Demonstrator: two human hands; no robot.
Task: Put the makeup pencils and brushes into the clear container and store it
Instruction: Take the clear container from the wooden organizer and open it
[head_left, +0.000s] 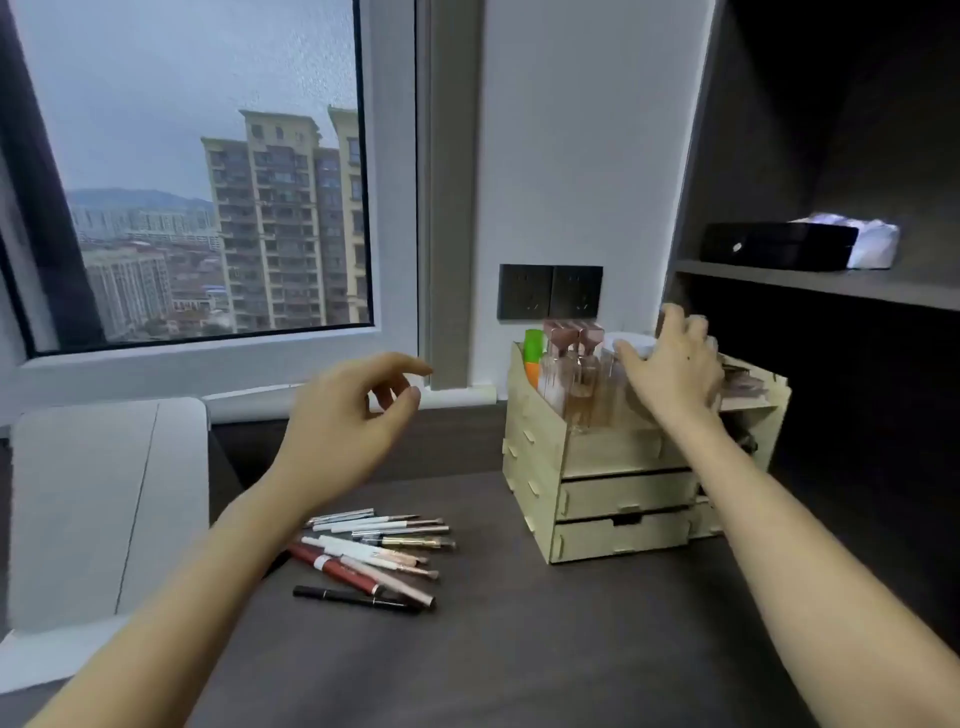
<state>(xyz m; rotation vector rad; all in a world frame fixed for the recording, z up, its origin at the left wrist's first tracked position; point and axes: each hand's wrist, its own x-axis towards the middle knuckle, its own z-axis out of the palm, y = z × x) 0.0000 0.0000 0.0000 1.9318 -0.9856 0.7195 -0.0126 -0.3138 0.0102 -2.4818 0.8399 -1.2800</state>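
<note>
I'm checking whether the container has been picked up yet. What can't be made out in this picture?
Head view only:
- Right hand covers what it reaches for in the wooden organizer; its grip cannot be judged.
- No clear container can be picked out behind that hand.
- Pencils and brushes overlap; their count is unclear.
- Items on the shelf are dark and blurred.

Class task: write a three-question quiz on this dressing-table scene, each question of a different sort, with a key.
1. True or false: the pencils lie loose on the table.
2. Which hand reaches into the top of the wooden organizer? A) left hand B) right hand
3. Fill in: the left hand holds ____.

Key: 1 true; 2 B; 3 nothing, it hangs open above the pencils.
</note>
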